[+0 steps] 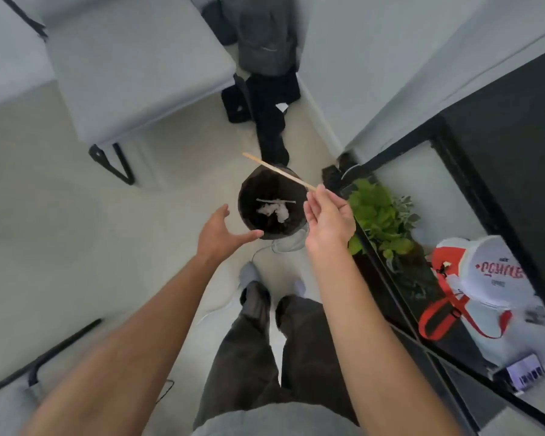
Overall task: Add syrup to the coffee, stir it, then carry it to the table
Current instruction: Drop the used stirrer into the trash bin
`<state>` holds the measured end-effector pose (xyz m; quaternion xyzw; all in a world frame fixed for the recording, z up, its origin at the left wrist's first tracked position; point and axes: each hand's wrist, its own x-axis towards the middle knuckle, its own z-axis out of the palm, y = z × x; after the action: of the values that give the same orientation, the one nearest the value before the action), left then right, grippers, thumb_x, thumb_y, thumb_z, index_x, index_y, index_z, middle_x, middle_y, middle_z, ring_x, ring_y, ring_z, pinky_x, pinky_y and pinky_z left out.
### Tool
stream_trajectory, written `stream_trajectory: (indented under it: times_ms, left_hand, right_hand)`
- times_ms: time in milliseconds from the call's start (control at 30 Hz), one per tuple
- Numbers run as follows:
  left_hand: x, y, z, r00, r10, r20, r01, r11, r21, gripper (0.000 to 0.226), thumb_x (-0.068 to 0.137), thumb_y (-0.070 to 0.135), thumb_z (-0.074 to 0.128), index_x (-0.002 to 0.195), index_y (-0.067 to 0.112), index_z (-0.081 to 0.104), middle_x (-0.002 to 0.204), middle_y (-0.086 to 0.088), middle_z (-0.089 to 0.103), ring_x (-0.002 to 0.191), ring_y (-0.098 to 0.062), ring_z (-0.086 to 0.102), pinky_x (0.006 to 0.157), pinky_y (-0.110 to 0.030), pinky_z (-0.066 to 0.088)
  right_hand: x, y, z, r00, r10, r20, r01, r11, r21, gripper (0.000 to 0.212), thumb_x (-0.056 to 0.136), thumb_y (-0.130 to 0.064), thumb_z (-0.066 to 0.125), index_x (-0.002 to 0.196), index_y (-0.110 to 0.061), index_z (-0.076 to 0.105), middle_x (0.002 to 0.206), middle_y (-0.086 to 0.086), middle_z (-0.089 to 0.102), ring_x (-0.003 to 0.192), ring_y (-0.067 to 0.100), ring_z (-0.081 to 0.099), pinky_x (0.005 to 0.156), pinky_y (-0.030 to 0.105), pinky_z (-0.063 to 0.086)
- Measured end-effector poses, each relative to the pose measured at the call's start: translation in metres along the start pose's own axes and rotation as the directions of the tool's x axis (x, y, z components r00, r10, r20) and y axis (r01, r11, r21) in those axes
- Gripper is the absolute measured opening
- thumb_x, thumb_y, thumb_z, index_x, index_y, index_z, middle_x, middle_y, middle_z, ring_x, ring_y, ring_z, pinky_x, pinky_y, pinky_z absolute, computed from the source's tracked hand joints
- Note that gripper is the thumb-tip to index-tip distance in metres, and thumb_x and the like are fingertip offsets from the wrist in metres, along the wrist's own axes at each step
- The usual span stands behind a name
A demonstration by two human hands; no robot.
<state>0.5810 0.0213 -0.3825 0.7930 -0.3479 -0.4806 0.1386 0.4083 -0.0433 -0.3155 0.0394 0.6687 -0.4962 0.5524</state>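
Right hand [328,220] fingers pinch wooden stirrer [279,171] | left hand [222,236] open, empty | bin [271,202] contents blurred

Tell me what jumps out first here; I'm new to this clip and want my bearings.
The eye lands on the thin wooden stick pinched in the right hand, held over a black-lined bin on the floor with white scraps in it. The left hand hovers open at the bin's near rim. At right, a green plant and a white and red bag sit on a dark shelf.
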Motion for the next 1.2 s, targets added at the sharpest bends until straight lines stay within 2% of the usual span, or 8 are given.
stream_trajectory:
  times_ms: [233,433,533,800,900,967,1000,1200]
  left_hand:
    - [0.061,-0.065,0.06,0.96,-0.267,0.083,0.278,0.944,-0.176,0.088,0.081,0.042,0.081,0.151,0.009,0.039,0.147,-0.01,0.053,0.132,-0.025,0.053,0.108,-0.035,0.042]
    - [0.141,-0.113,0.11,0.947,-0.314,0.072,0.322,0.925,-0.202,0.07,0.086,0.036,0.077,0.145,0.009,0.049,0.138,-0.006,0.061,0.118,-0.02,0.061,0.103,-0.032,0.045]
    - [0.188,-0.131,0.135,0.934,-0.352,0.055,0.353,0.893,-0.281,0.071,0.085,0.038,0.078,0.143,0.008,0.051,0.135,-0.008,0.062,0.116,-0.026,0.063,0.105,-0.041,0.05]
    - [0.269,-0.173,0.187,0.892,-0.451,0.006,0.436,0.859,-0.269,0.068,0.08,0.045,0.078,0.134,0.01,0.057,0.119,-0.011,0.07,0.111,-0.031,0.067,0.1,-0.045,0.053]
    - [0.28,-0.183,0.198,0.89,-0.456,0.013,0.436,0.84,-0.324,0.032,0.085,0.029,0.077,0.109,0.014,0.061,0.096,-0.012,0.074,0.092,-0.03,0.074,0.088,-0.044,0.059]
    - [0.284,-0.184,0.202,0.891,-0.455,0.002,0.434,0.85,-0.299,0.012,0.09,0.019,0.071,0.088,0.014,0.061,0.085,-0.013,0.075,0.082,-0.029,0.075,0.082,-0.041,0.061]
    - [0.285,-0.184,0.203,0.89,-0.455,0.002,0.438,0.855,-0.277,0.013,0.091,0.015,0.069,0.081,0.015,0.06,0.084,-0.014,0.076,0.08,-0.028,0.075,0.08,-0.04,0.062]
    - [0.287,-0.184,0.199,0.91,-0.413,0.016,0.409,0.894,-0.183,0.018,0.093,0.012,0.065,0.081,0.017,0.053,0.081,-0.016,0.076,0.069,-0.024,0.074,0.07,-0.034,0.061]
  right_hand:
    - [0.097,0.081,-0.035,0.978,0.114,-0.175,-0.146,0.973,-0.178,0.017,0.09,-0.002,0.076,0.105,-0.002,0.068,0.094,0.016,0.075,0.076,0.017,0.073,0.07,0.025,0.059]
    - [0.19,0.142,-0.041,0.965,0.082,-0.25,-0.165,0.927,-0.336,0.014,0.087,0.002,0.078,0.086,-0.009,0.069,0.089,0.015,0.077,0.078,0.021,0.075,0.068,0.026,0.06]
    - [0.23,0.172,-0.042,0.971,0.024,-0.238,-0.131,0.886,-0.446,0.014,0.085,0.0,0.081,0.082,-0.011,0.071,0.083,0.01,0.077,0.075,0.018,0.076,0.06,0.02,0.059]
    - [0.306,0.243,-0.051,0.972,-0.217,-0.085,0.075,0.634,-0.77,0.019,0.084,-0.01,0.084,0.076,-0.023,0.073,0.077,0.0,0.077,0.074,0.018,0.076,0.073,0.033,0.064]
    - [0.317,0.258,-0.053,0.97,-0.244,0.005,0.143,0.553,-0.821,0.02,0.085,-0.011,0.082,0.075,-0.023,0.071,0.074,-0.006,0.073,0.071,0.011,0.072,0.068,0.018,0.059]
    - [0.319,0.265,-0.054,0.969,-0.239,0.066,0.178,0.486,-0.856,0.009,0.085,-0.009,0.082,0.082,-0.015,0.074,0.072,-0.009,0.07,0.067,-0.003,0.064,0.061,0.003,0.048]
    - [0.319,0.269,-0.055,0.969,-0.226,0.096,0.193,0.458,-0.868,0.007,0.084,-0.008,0.082,0.085,-0.011,0.076,0.073,-0.008,0.07,0.066,-0.006,0.062,0.061,0.001,0.046]
    - [0.311,0.284,-0.059,0.975,-0.085,0.203,0.22,0.378,-0.899,0.013,0.081,-0.009,0.086,0.089,-0.013,0.076,0.081,-0.005,0.076,0.076,0.007,0.072,0.068,0.008,0.049]
